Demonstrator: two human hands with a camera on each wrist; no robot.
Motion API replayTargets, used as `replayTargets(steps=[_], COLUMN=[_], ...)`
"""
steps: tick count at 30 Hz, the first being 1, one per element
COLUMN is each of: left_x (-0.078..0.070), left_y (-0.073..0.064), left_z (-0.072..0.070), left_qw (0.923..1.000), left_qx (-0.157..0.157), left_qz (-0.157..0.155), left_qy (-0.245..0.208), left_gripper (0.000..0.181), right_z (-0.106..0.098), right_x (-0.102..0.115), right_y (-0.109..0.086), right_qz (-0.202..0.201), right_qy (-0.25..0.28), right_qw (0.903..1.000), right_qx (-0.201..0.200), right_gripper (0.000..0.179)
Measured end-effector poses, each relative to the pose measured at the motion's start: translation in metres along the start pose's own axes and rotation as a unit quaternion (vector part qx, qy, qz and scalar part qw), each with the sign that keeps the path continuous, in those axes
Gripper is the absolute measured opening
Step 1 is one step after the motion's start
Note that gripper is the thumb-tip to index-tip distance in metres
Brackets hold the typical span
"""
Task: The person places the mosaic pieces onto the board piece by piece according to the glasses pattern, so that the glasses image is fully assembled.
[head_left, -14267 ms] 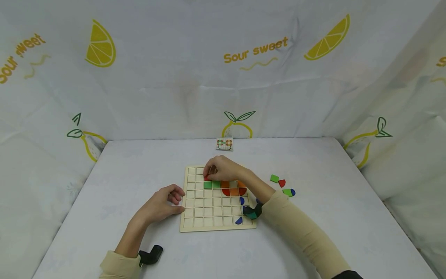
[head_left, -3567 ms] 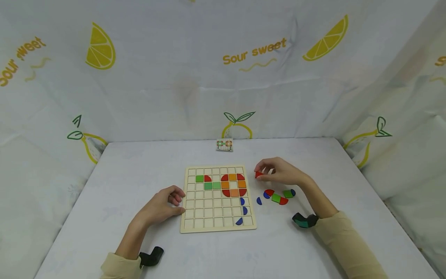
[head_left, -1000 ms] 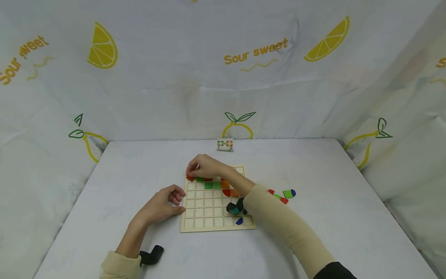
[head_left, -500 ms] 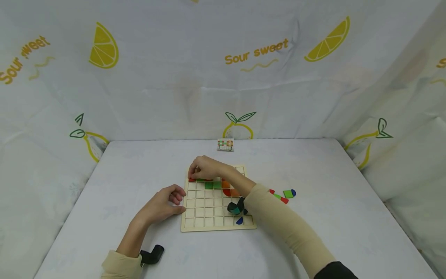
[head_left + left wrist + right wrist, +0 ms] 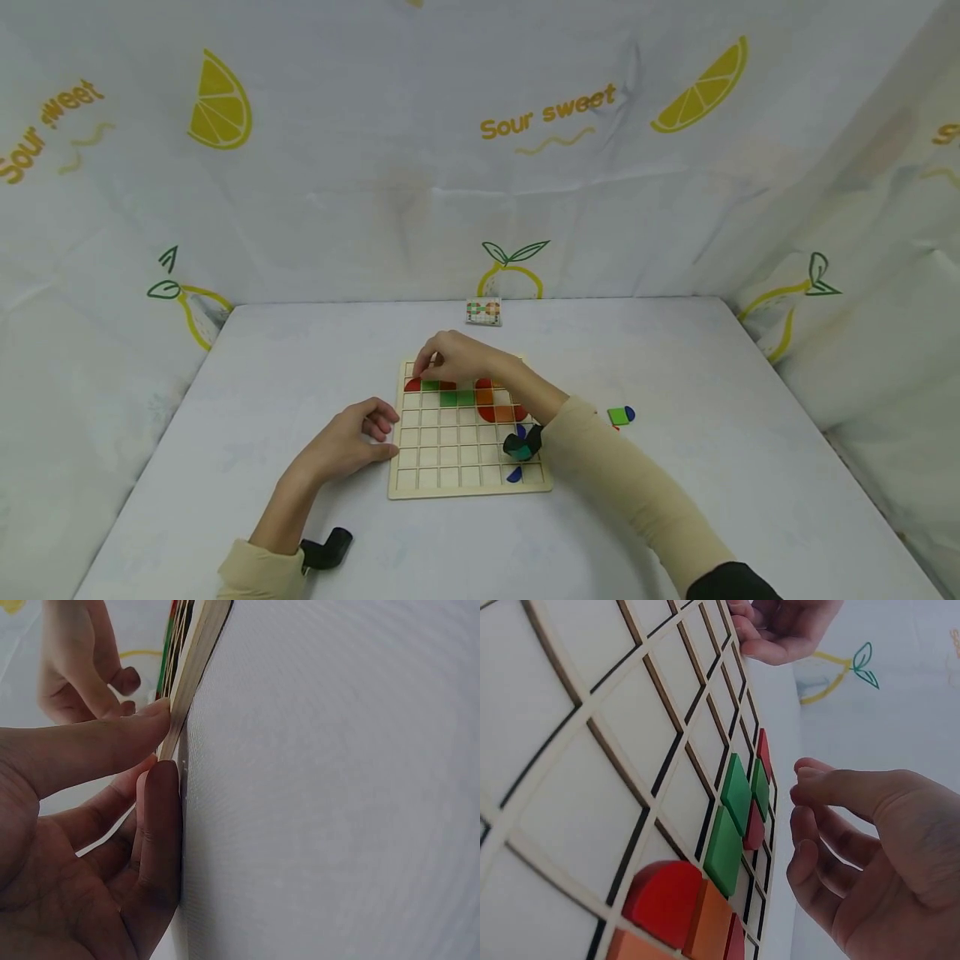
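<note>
A wooden grid board (image 5: 448,456) lies on the table. My left hand (image 5: 352,437) rests at its left edge, thumb and fingertips touching the side; in the left wrist view the thumb (image 5: 112,746) presses on the rim. Over the board's upper left hovers my right hand (image 5: 461,358), its fingers loosely bent with nothing between them, as the right wrist view confirms. Just below its fingertips, a red quarter-round piece (image 5: 412,385) sits in a cell beside a green square (image 5: 431,386). Two more green squares (image 5: 733,787) and several red and orange pieces (image 5: 664,900) fill cells further right.
Blue half-round pieces (image 5: 514,474) lie on the board's right side. A green square (image 5: 617,417) and a blue piece (image 5: 630,413) lie right of the board, near the right sleeve (image 5: 630,483). A small pattern card (image 5: 483,311) stands at the back.
My right hand picked up a red piece right of the board and brought it to the upper left. It has let go and lifted slightly rightward. The left hand has stayed put.
</note>
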State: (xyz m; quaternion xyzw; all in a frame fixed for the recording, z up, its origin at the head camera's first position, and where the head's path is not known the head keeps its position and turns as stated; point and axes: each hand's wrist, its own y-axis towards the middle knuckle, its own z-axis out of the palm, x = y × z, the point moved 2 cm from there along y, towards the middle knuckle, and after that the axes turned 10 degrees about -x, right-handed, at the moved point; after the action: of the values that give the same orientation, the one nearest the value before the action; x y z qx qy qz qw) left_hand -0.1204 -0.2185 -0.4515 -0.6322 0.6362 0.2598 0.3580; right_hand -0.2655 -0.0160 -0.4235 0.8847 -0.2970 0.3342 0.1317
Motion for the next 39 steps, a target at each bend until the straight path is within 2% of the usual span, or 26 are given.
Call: replayTargets(steps=[6,13,27,39], left_x=[0.001,0.001,0.0,0.001], left_y=[0.001,0.0,0.0,0.0], left_z=[0.0,0.0,0.002,0.002], left_qw=[1.0,1.0,0.9999,0.9999], left_qx=[-0.002,-0.006,-0.008,-0.007], left_qz=[-0.001,-0.004,-0.01,-0.011], left_qy=[0.002,-0.001,-0.004,-0.001], left_gripper=[0.039,0.039,0.038,0.039], right_z=[-0.015,-0.035,-0.058,-0.07], right_x=[-0.004,-0.008,-0.032,-0.066], right_y=[-0.021,-0.055,-0.129,-0.185], right_qz=[-0.001,-0.001,0.071,0.132], right_qy=[-0.007,-0.015,-0.017,-0.002], right_qw=[0.9999,0.9994,0.9966,0.9913], right_qx=[-0.016,-0.032,-0.038,-0.008], right_gripper=[0.019,0.019,0.02,0.016])
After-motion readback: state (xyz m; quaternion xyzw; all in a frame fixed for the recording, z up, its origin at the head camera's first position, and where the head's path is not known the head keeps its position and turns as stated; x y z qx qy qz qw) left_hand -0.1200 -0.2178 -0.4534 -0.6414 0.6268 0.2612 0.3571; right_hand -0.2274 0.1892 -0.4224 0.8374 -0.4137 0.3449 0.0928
